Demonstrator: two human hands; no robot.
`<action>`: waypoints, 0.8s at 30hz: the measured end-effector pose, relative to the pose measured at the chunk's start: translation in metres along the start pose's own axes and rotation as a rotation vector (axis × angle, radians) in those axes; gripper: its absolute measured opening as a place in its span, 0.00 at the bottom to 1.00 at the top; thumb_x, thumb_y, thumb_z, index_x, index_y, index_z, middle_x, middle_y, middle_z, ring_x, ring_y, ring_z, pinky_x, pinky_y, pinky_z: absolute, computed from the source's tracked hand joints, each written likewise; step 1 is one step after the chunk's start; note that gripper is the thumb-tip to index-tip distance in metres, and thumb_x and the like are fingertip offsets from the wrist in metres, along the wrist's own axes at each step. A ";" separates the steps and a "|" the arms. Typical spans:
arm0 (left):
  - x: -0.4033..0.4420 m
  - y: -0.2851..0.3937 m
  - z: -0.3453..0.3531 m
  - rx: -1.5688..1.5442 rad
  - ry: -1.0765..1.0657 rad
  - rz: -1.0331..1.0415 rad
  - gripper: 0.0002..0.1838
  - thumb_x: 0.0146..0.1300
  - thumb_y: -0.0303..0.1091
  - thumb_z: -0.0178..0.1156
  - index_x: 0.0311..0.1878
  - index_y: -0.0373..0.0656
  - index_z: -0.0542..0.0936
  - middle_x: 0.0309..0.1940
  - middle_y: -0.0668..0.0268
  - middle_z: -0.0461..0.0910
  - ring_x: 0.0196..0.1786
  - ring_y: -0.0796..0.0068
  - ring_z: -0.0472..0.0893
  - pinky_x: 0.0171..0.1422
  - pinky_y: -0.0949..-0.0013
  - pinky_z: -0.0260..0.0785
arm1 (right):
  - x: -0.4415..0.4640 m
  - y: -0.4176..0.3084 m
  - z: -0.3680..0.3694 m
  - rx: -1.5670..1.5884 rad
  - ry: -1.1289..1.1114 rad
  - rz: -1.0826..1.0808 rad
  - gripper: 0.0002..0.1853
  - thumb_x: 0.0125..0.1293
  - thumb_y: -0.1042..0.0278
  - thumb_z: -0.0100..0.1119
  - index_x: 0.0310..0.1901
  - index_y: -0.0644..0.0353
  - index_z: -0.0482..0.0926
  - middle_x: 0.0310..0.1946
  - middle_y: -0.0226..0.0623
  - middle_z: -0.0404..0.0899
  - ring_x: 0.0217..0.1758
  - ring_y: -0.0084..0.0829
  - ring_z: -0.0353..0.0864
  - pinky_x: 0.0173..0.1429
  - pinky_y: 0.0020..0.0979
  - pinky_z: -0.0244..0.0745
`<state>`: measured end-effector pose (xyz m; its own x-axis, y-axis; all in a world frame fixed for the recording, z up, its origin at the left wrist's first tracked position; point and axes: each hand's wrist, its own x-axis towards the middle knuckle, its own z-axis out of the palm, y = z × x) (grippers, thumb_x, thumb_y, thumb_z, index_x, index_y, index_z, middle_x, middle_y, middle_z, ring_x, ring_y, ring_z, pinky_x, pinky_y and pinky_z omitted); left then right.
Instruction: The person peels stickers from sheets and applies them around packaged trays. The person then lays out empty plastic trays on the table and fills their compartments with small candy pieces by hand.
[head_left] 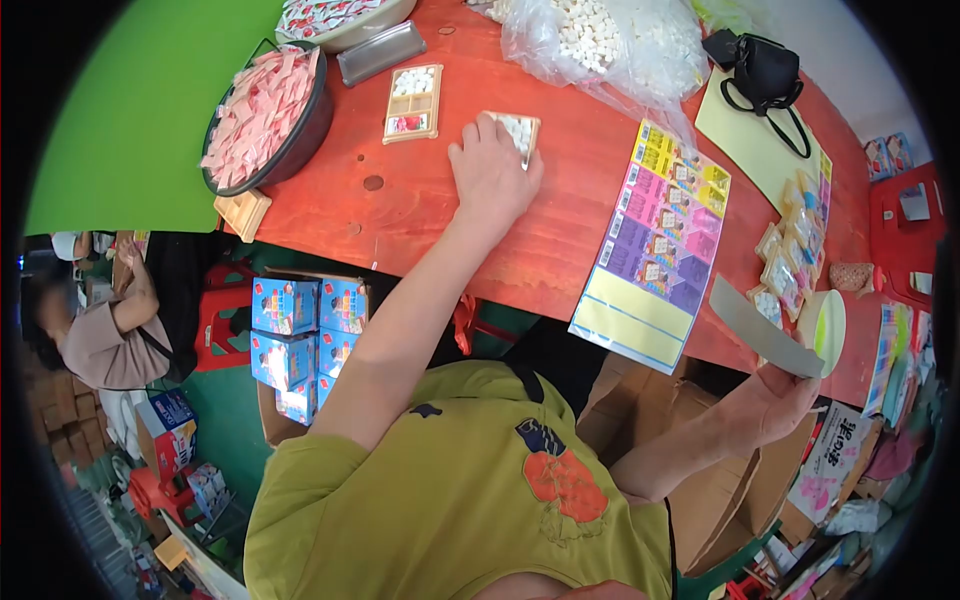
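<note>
My left hand [495, 178] rests over a small tan compartment tray [534, 152], its fingers bent round the near side. White pieces [517, 130] show in that tray; the rest is under my hand. Left of it lies a similar tray [412, 104] with white pieces on top, bare compartments in the middle and a red-and-white packet below. My right hand [778, 405] is at the table's right edge, closed on a curved grey strip [762, 328]. Against that hand stands a pale round roll-like thing [833, 330] with a green inside; whether it joins the strip I cannot tell.
A black tub [318, 120] of pink packets stands left, below a bowl [365, 25] of packets. A plastic bag [640, 50] of white pieces lies at the back. Printed card sheets [655, 250], bagged trays [790, 265] and a black bag [768, 72] are right. Another person [115, 330] sits left.
</note>
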<state>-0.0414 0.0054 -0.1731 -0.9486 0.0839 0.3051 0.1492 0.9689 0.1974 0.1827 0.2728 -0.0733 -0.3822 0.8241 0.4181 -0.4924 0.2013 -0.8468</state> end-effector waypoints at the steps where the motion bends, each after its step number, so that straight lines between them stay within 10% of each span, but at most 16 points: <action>1: -0.018 -0.002 -0.006 0.000 0.004 0.046 0.31 0.61 0.50 0.63 0.54 0.27 0.79 0.49 0.53 0.73 0.53 0.57 0.72 0.52 0.51 0.65 | -0.004 -0.003 0.007 -0.004 -0.001 0.010 0.20 0.77 0.62 0.48 0.55 0.72 0.80 0.52 0.53 0.84 0.57 0.41 0.86 0.64 0.41 0.81; 11: -0.099 -0.002 -0.043 -0.029 -0.059 0.092 0.25 0.60 0.51 0.66 0.45 0.37 0.79 0.48 0.55 0.75 0.50 0.58 0.74 0.50 0.53 0.63 | -0.061 -0.008 0.094 0.190 -0.326 0.082 0.10 0.77 0.73 0.47 0.46 0.69 0.78 0.47 0.48 0.82 0.51 0.43 0.85 0.62 0.43 0.81; 17: -0.108 -0.017 -0.092 -0.175 0.300 0.184 0.20 0.66 0.48 0.66 0.45 0.37 0.79 0.46 0.55 0.77 0.50 0.57 0.76 0.50 0.54 0.65 | -0.082 -0.004 0.108 0.039 -0.486 -0.054 0.09 0.77 0.76 0.47 0.46 0.71 0.77 0.50 0.45 0.81 0.55 0.44 0.84 0.63 0.43 0.78; 19: -0.117 -0.019 -0.143 -0.792 -0.357 -0.114 0.17 0.72 0.41 0.63 0.49 0.34 0.80 0.44 0.60 0.81 0.46 0.67 0.80 0.51 0.63 0.70 | -0.089 -0.010 0.115 0.081 -0.457 -0.102 0.05 0.72 0.80 0.52 0.44 0.64 0.77 0.46 0.41 0.80 0.53 0.38 0.84 0.63 0.40 0.75; 21: -0.131 -0.002 -0.174 -1.207 -0.385 -0.151 0.17 0.74 0.41 0.61 0.51 0.33 0.81 0.44 0.64 0.83 0.46 0.73 0.80 0.52 0.68 0.70 | -0.094 -0.016 0.117 -0.259 -0.607 -0.641 0.04 0.69 0.80 0.55 0.44 0.65 0.76 0.46 0.42 0.80 0.54 0.41 0.84 0.64 0.45 0.75; 24: -0.146 0.012 -0.181 -1.947 -0.467 -0.284 0.16 0.79 0.39 0.57 0.52 0.35 0.84 0.45 0.71 0.84 0.49 0.86 0.78 0.55 0.75 0.72 | -0.121 -0.016 0.119 -0.438 -0.722 -0.883 0.10 0.60 0.77 0.65 0.43 0.57 0.78 0.48 0.37 0.79 0.56 0.43 0.83 0.72 0.51 0.65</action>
<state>0.1495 -0.0373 -0.0470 -0.9325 0.3556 -0.0634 -0.2477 -0.5016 0.8289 0.1435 0.1068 -0.0712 -0.4646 -0.1420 0.8741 -0.5512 0.8189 -0.1600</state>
